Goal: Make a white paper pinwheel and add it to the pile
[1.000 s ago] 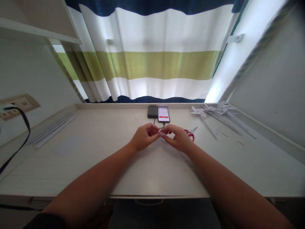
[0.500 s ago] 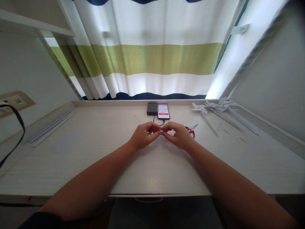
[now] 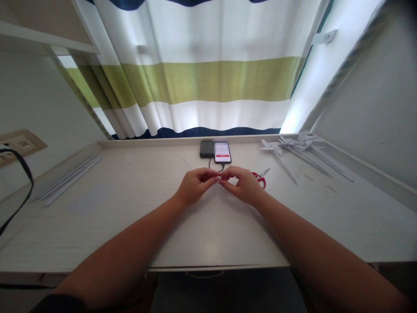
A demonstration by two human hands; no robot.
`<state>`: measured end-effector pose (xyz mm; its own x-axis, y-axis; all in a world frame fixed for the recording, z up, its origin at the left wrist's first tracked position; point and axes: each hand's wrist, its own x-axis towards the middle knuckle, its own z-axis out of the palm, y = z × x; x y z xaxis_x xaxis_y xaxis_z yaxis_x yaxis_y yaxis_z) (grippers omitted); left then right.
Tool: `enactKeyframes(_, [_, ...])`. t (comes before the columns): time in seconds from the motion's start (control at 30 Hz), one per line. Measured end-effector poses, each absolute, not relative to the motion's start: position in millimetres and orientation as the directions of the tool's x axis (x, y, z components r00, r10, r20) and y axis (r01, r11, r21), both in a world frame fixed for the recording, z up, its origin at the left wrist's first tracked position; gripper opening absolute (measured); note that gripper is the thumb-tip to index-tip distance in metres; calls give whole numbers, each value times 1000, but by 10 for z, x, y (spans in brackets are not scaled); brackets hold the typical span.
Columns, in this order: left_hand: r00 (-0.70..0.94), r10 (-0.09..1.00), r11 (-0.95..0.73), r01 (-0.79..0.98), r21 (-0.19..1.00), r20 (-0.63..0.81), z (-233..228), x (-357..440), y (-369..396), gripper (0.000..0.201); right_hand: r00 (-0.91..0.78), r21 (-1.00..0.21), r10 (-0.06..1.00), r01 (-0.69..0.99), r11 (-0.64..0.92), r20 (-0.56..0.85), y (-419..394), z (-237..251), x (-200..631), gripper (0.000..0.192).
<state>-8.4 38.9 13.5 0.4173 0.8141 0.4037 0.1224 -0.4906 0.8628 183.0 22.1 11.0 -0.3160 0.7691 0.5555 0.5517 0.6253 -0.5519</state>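
Note:
Over the middle of the desk, my left hand (image 3: 194, 186) and my right hand (image 3: 241, 186) meet at their fingertips. Both are closed in a pinch on a small piece of white paper (image 3: 219, 178), mostly hidden by the fingers. Its exact shape is too small to make out. Red-handled scissors (image 3: 261, 177) lie just beyond my right hand, partly covered by it. Past my fingertips, a phone (image 3: 223, 153) with a lit screen lies beside a dark power bank (image 3: 206, 149), with a short black cable (image 3: 210, 163) between them.
Several paper pinwheels (image 3: 272, 147) on white sticks lie at the back right, with thin scraps (image 3: 329, 188) nearby. Rolled paper sticks (image 3: 73, 179) and a pale paper sheet (image 3: 87, 201) rest on the left of the white desk (image 3: 208, 243). A black strap (image 3: 28, 169) hangs at far left.
The view has shifted slightly. My fingertips have moved a little around the small white paper, which shows a bit more between them. Both hands stay in nearly the same place.

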Motion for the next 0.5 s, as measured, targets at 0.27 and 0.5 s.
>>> enactKeyframes(0.27, [425, 838, -456, 199, 867, 343, 109, -97, 406, 28, -297, -536, 772, 580, 613, 562, 222, 118, 1824, 9])
enactKeyframes(0.5, [425, 827, -498, 246, 832, 369, 101, -97, 405, 26, -283, -533, 782, 601, 596, 556, 204, 147, 1823, 10])
